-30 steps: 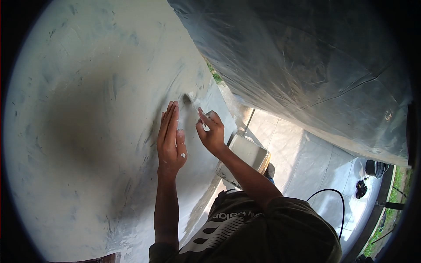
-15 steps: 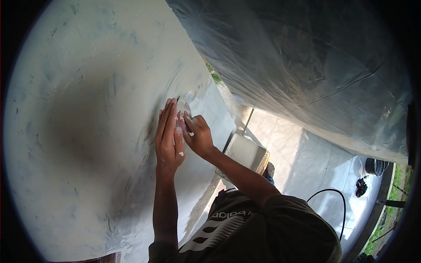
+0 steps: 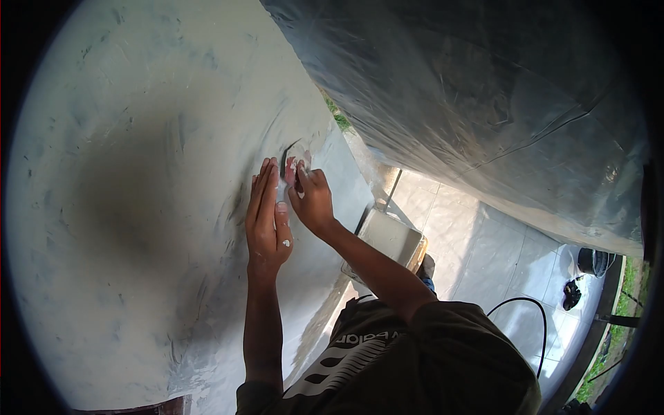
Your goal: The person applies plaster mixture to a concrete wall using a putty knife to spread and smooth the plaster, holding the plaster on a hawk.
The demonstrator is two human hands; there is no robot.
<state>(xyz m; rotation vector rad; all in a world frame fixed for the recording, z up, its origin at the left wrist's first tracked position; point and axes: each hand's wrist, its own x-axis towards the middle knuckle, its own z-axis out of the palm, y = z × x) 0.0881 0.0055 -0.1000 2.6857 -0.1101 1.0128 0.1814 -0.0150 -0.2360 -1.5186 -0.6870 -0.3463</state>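
My left hand lies flat against a pale, smeared wall, fingers stretched out side by side and spotted with white filler. Just to its right, my right hand is closed around a putty knife with a reddish, filler-spattered part. The knife's upper end is close against the wall beside my left fingertips, and its dark edge shows on the left. My right fingers hide the lower part of the knife.
A pale rectangular tray stands below my right forearm. Plastic sheeting hangs at the upper right. On the tiled floor are a dark bucket, a black crumpled thing and a black cable.
My right hand has moved the putty knife slightly up and to the right, away from my left fingers. The left hand has stayed nearly in place on the wall.
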